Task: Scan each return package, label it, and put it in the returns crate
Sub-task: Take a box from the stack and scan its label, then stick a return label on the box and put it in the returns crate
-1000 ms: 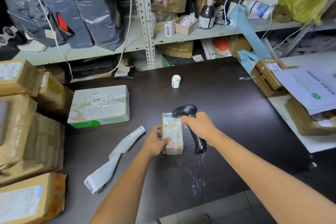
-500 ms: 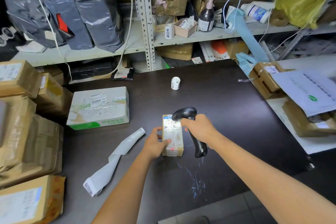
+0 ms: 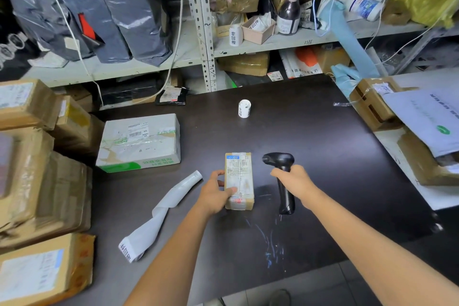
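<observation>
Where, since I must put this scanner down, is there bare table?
Bare tabletop lies between the label roll and the package, and right of the scanner up to the brown parcels. The left is crowded: white box, label strip, stacked cartons.

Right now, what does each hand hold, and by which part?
The right hand grips the scanner by its handle. The left hand holds the small box by its left edge, thumb on top.

Dark tabletop (image 3: 310,132) lay open right of centre; white-and-green taped carton (image 3: 139,142), curled white label strip (image 3: 161,206) and stacked brown cardboard boxes (image 3: 37,181) crowded its left.
</observation>
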Motion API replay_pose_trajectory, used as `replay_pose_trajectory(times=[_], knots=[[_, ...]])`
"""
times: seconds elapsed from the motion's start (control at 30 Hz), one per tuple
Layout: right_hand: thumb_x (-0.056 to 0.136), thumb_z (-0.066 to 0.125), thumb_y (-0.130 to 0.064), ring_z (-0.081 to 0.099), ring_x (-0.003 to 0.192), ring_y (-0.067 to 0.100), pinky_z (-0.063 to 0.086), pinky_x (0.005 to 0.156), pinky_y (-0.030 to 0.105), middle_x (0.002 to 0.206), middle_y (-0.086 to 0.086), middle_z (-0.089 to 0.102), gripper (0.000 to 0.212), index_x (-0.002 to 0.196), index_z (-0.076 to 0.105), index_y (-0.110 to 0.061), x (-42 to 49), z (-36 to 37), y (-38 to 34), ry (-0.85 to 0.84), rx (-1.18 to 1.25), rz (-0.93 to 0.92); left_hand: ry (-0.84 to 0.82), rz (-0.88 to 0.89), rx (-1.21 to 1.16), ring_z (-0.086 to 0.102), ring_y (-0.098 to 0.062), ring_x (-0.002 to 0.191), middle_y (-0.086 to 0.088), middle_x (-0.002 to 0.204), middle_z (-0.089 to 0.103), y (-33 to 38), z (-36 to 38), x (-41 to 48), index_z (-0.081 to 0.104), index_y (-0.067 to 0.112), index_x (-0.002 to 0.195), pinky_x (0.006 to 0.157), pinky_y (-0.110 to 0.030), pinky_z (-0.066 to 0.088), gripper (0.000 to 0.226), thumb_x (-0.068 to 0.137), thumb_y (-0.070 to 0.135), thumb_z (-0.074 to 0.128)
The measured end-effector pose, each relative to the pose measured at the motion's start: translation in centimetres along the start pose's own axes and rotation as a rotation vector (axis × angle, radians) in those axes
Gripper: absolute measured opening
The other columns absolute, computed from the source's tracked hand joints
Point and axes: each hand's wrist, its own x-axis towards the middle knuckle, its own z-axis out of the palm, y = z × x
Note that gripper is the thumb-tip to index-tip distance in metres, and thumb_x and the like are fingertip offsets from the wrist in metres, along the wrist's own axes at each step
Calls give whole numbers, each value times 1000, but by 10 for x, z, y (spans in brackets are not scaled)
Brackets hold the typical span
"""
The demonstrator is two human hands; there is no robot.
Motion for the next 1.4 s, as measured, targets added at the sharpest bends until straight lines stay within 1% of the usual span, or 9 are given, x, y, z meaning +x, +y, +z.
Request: replay_pose_trajectory(times=[0.13,0.27,0.47,0.6,0.7,0.87,1.0,1.17,1.4], knots=[[85,73,-16,59,87,25,45,77,35,92,11,62,18,97,64,-7,23,-6,32,47,35,43,10,-1,-2,64,-21,101,-3,112,59,0,1,0,45,27,128,80,-46,59,51,86,14,71],[79,80,-18,63,92,27,50,75,35,107,16,65,41,111,58,-4,45,-9,61,76,-8,110,12,7,6,63,-23,103,-5,113,59,1,2,0,45,26,129,82,-48,58,51,86,13,70],[82,78,-17,57,82,25,44,71,35,100,11,63,38,113,60,-7,60,-17,74,50,78,182,20,13,34,61,-18,104,-2,117,59,3,2,-2,44,27,128,81,-42,58,50,87,13,69],[71,85,-36,65,93,31,55,80,42,95,9,68,44,98,61,-11,63,-28,71,115,-214,130,1,-18,48,61,-18,106,-1,117,58,5,2,0,43,29,126,83,-45,58,50,87,13,70],[74,83,-41,62,95,34,44,70,33,93,11,64,48,94,52,-10,57,-34,62,183,-439,83,-13,-56,67,63,-20,102,-3,112,59,12,0,1,41,27,125,84,-44,58,51,84,12,69],[82,75,-41,51,116,40,45,89,38,124,19,55,52,116,55,-8,48,-25,54,228,-575,64,50,-81,116,66,-19,96,-1,105,63,25,7,-6,42,23,125,83,-37,57,50,82,11,65],[93,62,-32,35,126,36,39,102,41,137,14,45,42,128,55,-11,32,-13,26,315,-716,-213,8,-119,29,66,-24,93,-11,113,62,23,-5,-15,46,21,126,78,-41,59,51,83,17,74],[96,53,-26,56,112,27,46,89,36,121,7,62,28,120,63,-15,7,34,-34,182,-658,-477,165,-71,156,57,-12,80,-1,104,60,3,-52,-35,53,22,125,67,-17,49,40,88,27,67],[94,52,-25,61,103,24,49,83,34,108,2,66,22,112,64,-18,-26,145,-72,-63,-644,-621,267,-136,404,59,-17,106,3,109,65,-60,-139,-70,57,21,124,89,-24,43,35,90,29,62]])
